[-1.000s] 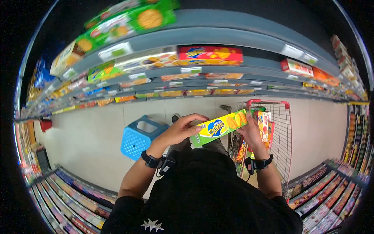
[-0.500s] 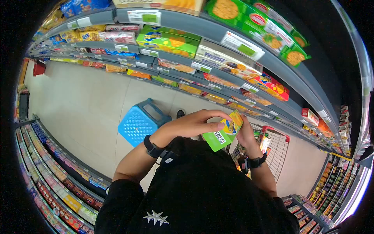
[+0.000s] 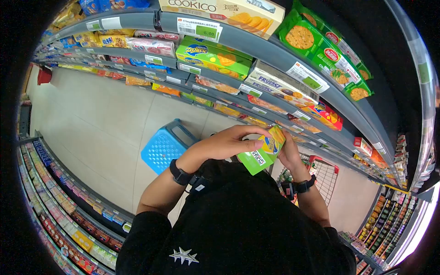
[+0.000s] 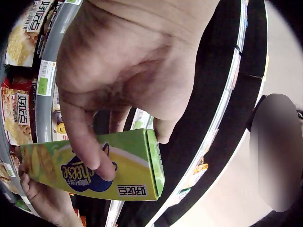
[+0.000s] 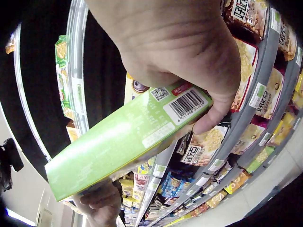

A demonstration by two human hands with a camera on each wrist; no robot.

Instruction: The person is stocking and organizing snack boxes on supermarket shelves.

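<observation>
A green and yellow cracker box (image 3: 263,151) is held in front of the chest between both hands. The left hand (image 3: 230,143) grips its near end; in the left wrist view, that hand (image 4: 128,71) has fingers over the printed face of the box (image 4: 94,165) and the thumb at its end. At the far end, the right hand (image 3: 290,155) pinches the box. From the right wrist, the box (image 5: 109,137) shows its green side with a barcode, the right hand's (image 5: 189,56) thumb and fingers round that end.
Shelves (image 3: 256,34) of biscuit packs curve across the front and right. A blue stool (image 3: 163,150) stands on the floor to the left. Beyond the right forearm is a wire shopping cart (image 3: 326,176) with a red handle. More shelving (image 3: 68,201) lies behind at left.
The box has turned from lying nearly crosswise to pointing away, its near end towards the body. The head view has swung left, bringing more of the shelves close. Both hands keep their grip.
</observation>
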